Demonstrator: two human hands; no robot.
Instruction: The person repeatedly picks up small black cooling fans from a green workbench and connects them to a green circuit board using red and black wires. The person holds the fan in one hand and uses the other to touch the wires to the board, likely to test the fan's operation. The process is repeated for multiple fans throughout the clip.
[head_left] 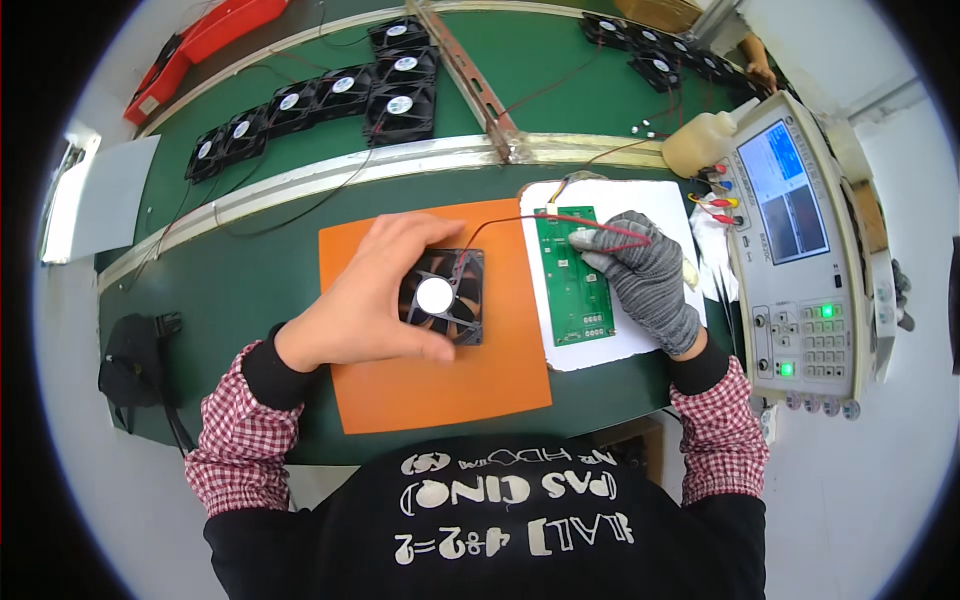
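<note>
Seemingly at red lead [540,216] hookup, left hand [368,288] spreads around black fan [437,296], gloved right hand [645,280] bunches over green board [573,295], grip unclear; next move likely needs fine alignment.

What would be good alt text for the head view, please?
A person's bare left hand curves around a black cooling fan on an orange mat, while the gray-gloved right hand is over a green circuit board on a white sheet. More black fans lie beyond; a lit-screen tester stands at right.

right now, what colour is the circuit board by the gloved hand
The circuit board is green, seen best in the head view.
</note>
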